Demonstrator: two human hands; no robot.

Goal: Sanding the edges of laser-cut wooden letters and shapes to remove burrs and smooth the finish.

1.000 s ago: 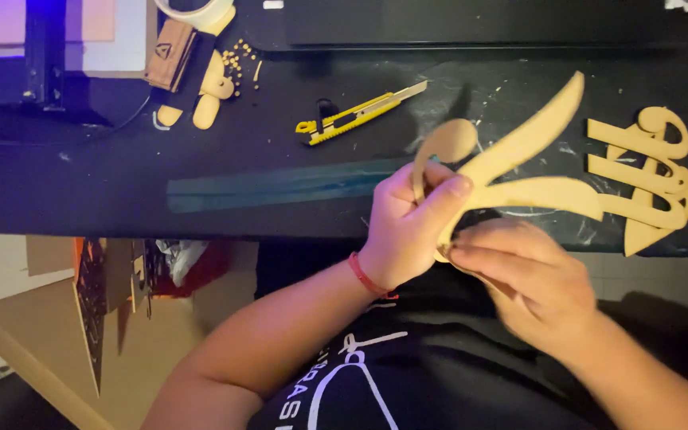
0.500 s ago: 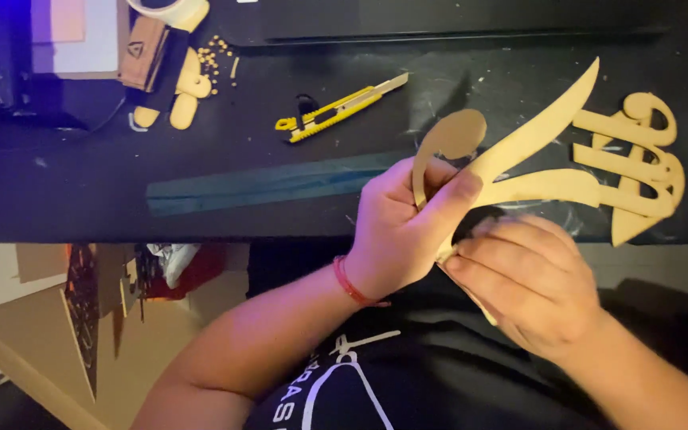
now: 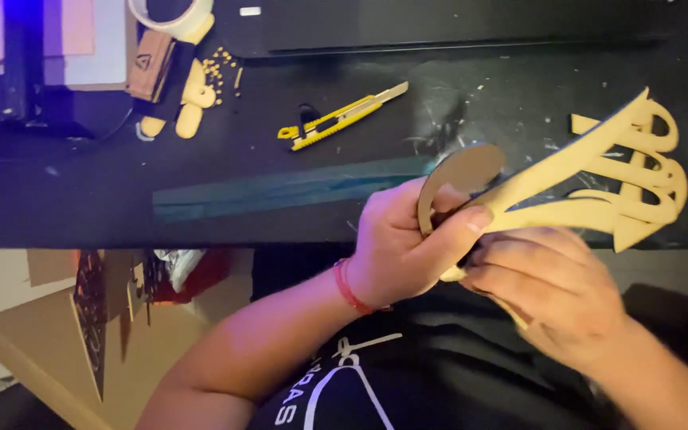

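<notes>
Head view looks down over a black counter [image 3: 81,207] where a person works on a flat wooden cutout [image 3: 575,191], pale tan, with long curved prongs and a rounded lobe at one end. Both hands are on it, at the near edge of the counter, right of centre. The left hand [image 3: 408,247] is closed around the cutout just below the rounded lobe, thumb lying across the front of the piece, with a red band around the wrist. The right hand [image 3: 551,295] sits just beside it, nearer the body, fingers curled in against the lower end of the cutout; what those fingers pinch is hidden, so I cannot tell whether they hold anything else. The prongs reach out to the right and tilt up off the surface.

Farther back, near the middle, a yellow utility knife [image 3: 342,118] lies on the counter, well apart from the hands. A long teal strip [image 3: 280,191] lies between the knife and the left hand. Far left, small wooden pieces [image 3: 193,103] sit by a roll of tape [image 3: 170,17]. Cardboard sheets [image 3: 49,350] lean on the floor, near left.
</notes>
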